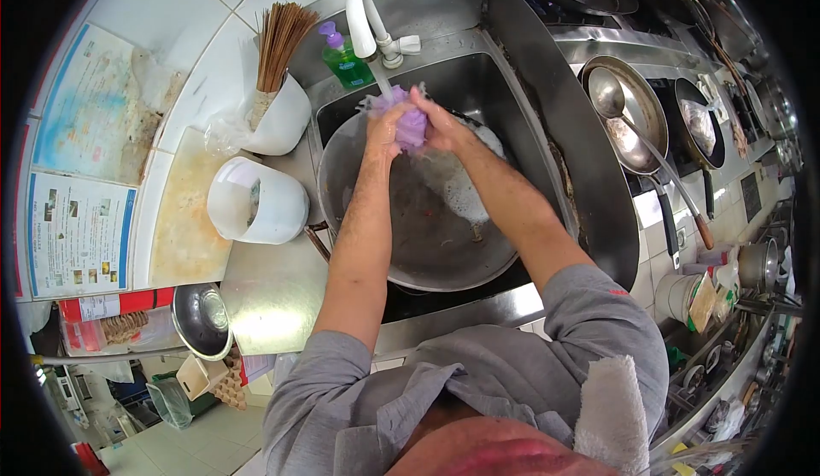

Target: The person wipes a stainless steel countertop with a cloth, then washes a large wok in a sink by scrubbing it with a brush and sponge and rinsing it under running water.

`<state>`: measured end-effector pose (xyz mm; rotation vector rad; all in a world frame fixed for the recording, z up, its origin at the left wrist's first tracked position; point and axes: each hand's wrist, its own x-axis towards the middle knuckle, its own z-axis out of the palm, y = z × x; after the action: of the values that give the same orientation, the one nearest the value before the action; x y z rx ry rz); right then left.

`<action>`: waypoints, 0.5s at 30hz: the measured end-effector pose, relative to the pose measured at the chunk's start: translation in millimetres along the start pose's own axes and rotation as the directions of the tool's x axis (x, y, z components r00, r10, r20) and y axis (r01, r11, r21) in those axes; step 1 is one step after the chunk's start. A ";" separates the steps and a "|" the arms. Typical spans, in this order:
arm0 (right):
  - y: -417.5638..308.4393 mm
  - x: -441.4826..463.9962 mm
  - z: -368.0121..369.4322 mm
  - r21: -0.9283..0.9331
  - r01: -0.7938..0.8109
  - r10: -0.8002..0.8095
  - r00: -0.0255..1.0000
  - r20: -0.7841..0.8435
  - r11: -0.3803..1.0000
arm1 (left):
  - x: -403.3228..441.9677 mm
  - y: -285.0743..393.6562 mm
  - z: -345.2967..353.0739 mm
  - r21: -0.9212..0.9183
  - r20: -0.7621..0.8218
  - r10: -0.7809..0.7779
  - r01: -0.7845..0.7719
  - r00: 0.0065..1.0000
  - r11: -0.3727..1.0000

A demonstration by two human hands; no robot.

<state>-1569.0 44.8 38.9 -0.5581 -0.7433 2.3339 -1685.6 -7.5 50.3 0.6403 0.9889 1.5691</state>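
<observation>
Left hand: the left hand (pixel 389 126) was closed around one side of a crumpled purple bundle (pixel 412 127), whose material could not be told.
Right hand: the right hand (pixel 441 124) was pressed against the other side, so the bundle was gripped between both.
Water: the bundle was held beneath the white tap (pixel 361 27), from which a stream was poured onto it.
Large pan: below the hands, a wide metal pan (pixel 436 262) was set in the sink (pixel 525 138); murky water and white foam (pixel 465 196) were contained in it.
Soap: a green bottle with a purple pump (pixel 348 64) was placed just beside the tap.
Left surface: a bundle of thin sticks (pixel 284 36) was stood in a white container (pixel 286 121), and a white bucket (pixel 282 211) was set near it.
Stove side: to the right, a ladle (pixel 607 91) was rested in a frying pan (pixel 649 121), with a smaller dark pan (pixel 690 91) beside it.
</observation>
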 end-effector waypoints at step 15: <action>70.5 12.7 -4.9 -0.848 0.044 -0.259 0.959 -0.112 0.529 | 34.3 -40.1 -34.9 0.768 -0.207 0.095 0.101 0.974 0.633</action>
<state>-1605.6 9.2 -11.6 -1.0899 -1.7441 1.5595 -1701.9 18.0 -5.2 1.0554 1.8893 1.1638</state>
